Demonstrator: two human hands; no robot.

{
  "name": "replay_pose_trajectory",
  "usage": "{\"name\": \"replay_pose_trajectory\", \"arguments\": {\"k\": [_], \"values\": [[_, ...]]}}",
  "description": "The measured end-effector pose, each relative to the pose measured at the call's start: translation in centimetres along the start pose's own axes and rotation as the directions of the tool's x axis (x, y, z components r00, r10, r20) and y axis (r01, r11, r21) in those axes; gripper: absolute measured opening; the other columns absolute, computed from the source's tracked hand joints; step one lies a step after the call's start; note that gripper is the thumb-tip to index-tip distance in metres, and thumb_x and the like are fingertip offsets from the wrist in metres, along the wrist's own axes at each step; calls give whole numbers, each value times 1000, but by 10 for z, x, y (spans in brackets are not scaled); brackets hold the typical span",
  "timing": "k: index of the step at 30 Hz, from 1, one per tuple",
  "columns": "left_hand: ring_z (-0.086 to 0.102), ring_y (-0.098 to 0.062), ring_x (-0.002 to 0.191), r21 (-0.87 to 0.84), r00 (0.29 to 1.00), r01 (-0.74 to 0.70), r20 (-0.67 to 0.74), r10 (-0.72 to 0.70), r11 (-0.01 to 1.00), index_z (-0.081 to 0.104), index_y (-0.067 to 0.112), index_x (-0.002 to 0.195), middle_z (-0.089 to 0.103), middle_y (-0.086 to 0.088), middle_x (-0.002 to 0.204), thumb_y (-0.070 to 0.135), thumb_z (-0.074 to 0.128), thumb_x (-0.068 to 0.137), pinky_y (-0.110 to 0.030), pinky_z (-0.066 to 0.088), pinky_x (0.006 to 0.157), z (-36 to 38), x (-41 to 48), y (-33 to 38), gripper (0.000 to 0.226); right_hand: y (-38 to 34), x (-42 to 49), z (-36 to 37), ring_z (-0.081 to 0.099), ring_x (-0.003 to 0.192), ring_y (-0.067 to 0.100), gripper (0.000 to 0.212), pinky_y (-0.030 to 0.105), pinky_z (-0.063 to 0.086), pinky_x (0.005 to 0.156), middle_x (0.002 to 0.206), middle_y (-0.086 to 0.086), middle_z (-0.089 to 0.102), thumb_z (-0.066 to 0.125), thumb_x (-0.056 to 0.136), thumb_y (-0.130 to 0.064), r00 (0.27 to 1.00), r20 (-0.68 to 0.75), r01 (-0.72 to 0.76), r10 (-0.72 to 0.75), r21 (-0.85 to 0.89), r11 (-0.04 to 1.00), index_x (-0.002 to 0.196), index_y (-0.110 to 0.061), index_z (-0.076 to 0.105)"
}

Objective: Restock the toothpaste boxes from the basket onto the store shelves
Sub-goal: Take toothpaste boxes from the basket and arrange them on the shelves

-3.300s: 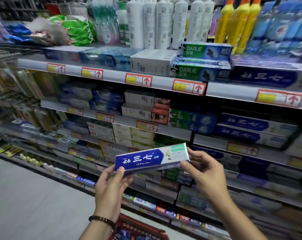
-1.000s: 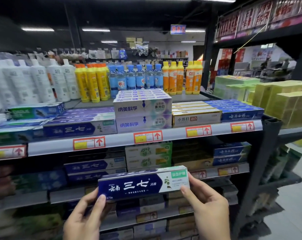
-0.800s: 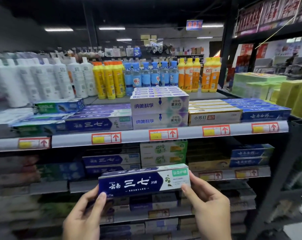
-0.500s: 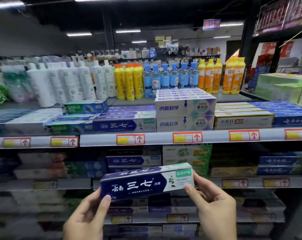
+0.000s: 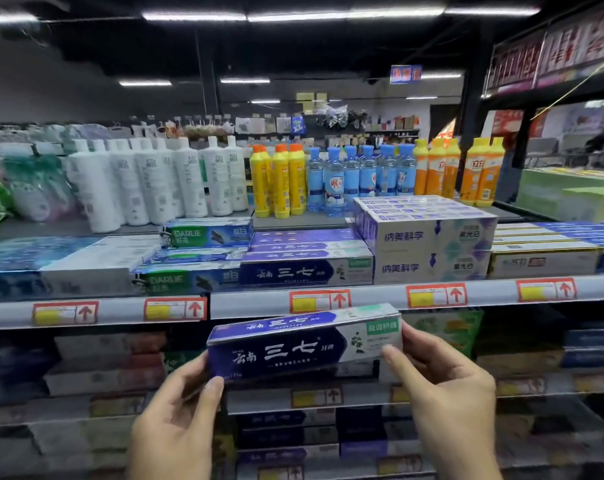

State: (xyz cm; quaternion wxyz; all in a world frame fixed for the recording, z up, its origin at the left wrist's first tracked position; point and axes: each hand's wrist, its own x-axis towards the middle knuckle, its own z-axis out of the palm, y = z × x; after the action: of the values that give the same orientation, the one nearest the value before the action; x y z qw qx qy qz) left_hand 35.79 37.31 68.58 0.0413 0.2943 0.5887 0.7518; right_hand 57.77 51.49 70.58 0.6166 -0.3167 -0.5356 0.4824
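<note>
Our fingers [image 5: 213,388] pinch the toothpaste box [image 5: 293,348] by its two short ends, left hand [image 5: 175,420] and right hand [image 5: 446,393] alike, just below the matching blue boxes [image 5: 305,271]. We judge it light, stiff card (glossy, and crushable mid-span), so end holds suit it.

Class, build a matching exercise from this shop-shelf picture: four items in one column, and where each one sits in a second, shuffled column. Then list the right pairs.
1. held toothpaste box
2. white bottles
3. blue-capped bottles
4. green Darlie box

A. between the yellow bottles and the orange bottles
B. topmost on a stack of boxes
C. gripped between left hand and right hand
D. upright, directly left of the yellow bottles

Pairs: 1-C, 2-D, 3-A, 4-B
</note>
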Motion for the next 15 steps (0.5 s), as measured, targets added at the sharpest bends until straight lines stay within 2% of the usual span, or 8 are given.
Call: {"name": "replay_pose_trajectory", "arguments": {"k": [3,5,8,11,15], "values": [[69,11,80,-38,997,-53,50,54,998,78,32,102,79,22,91,-10,72,88,-1,49,76,-6,21,5,45,-3,5,16,79,96,16,37,22,62,84,99,0,83,86,80,2,997,-24,76,-77,-23,997,110,-20,81],[71,10,85,-65,993,-85,81,90,994,74,32,106,79,22,95,-8,72,89,-2,50,80,-7,34,9,44,-8,9,26,79,96,16,38,21,61,85,102,1,81,85,81,1,989,-30,143,-145,-58,988,109,-25,80],[73,0,101,-74,990,-109,79,115,991,75,47,108,79,18,107,5,76,89,-10,53,91,-5,53,12,46,-14,17,37,77,96,11,41,15,58,84,104,-4,79,81,87,1,972,-30,228,-232,-100,969,105,-36,80],[73,1,102,-62,981,-169,87,174,984,72,64,107,78,22,108,26,75,84,-15,52,96,0,70,21,44,-21,26,42,75,100,9,42,18,58,85,110,-9,76,79,91,-5,962,11,269,-273,-214,939,115,-40,76],[73,-3,102,-8,964,-225,140,224,974,71,62,108,77,22,109,29,76,87,-19,55,96,7,95,28,39,-27,41,45,71,107,11,51,30,59,83,117,-14,68,75,96,-11,963,81,269,-256,-309,912,139,-35,67]]}}
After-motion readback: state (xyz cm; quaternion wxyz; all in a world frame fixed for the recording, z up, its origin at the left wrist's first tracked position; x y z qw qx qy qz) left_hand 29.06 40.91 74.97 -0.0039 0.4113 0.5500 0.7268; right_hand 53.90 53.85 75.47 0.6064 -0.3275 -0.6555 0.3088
